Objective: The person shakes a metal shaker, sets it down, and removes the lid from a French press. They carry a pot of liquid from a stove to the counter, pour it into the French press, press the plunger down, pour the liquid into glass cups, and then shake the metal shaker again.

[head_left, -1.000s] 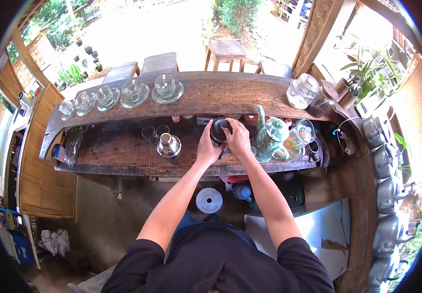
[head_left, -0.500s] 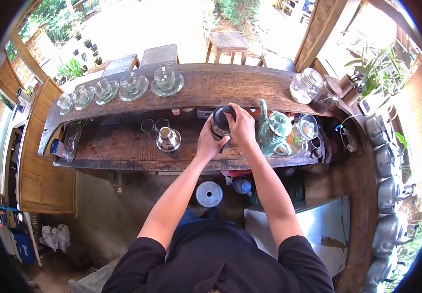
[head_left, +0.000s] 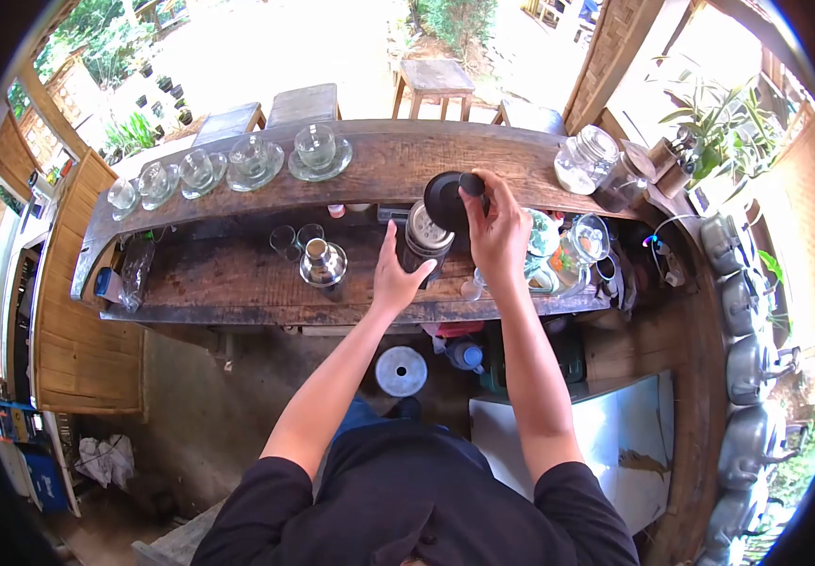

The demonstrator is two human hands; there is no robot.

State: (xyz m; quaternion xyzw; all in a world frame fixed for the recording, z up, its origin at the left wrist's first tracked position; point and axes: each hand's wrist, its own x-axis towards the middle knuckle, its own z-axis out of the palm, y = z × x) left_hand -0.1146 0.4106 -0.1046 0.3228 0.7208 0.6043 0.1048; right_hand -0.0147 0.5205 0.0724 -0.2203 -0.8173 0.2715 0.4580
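Bright ground opens out beyond the left hand (head_left: 398,278) and the right hand (head_left: 502,231), past this open-sided, timber-framed space, and here's the long wooden counter (head_left: 209,288) running below them, dark, worn and scuffed along its front edge. Ahead of both hands curves the raised ledge (head_left: 426,156), its brown grain catching the light. Far off to the left hand's side stands a wooden panel (head_left: 91,311); down behind the right hand, a pale, shiny cabinet (head_left: 587,453). Out to the far right, a row of grey kettles (head_left: 752,368)! Past the ledge, wooden stools (head_left: 436,77). Just beside the right hand, partly hidden by it, a green-and-white pitcher (head_left: 541,236). Ahead and right, a glass jar (head_left: 587,162); ahead and left, glass cups (head_left: 315,146) on saucers. Left of the left hand, a shiny metal shaker (head_left: 324,267), two small glasses (head_left: 310,236) behind it. And in the middle, the dark canister (head_left: 426,236): the left hand wraps its side, pale top showing. The right hand pinches the black lid (head_left: 445,200) by its knob, tilted by the canister's rim; whether they touch, can't tell.
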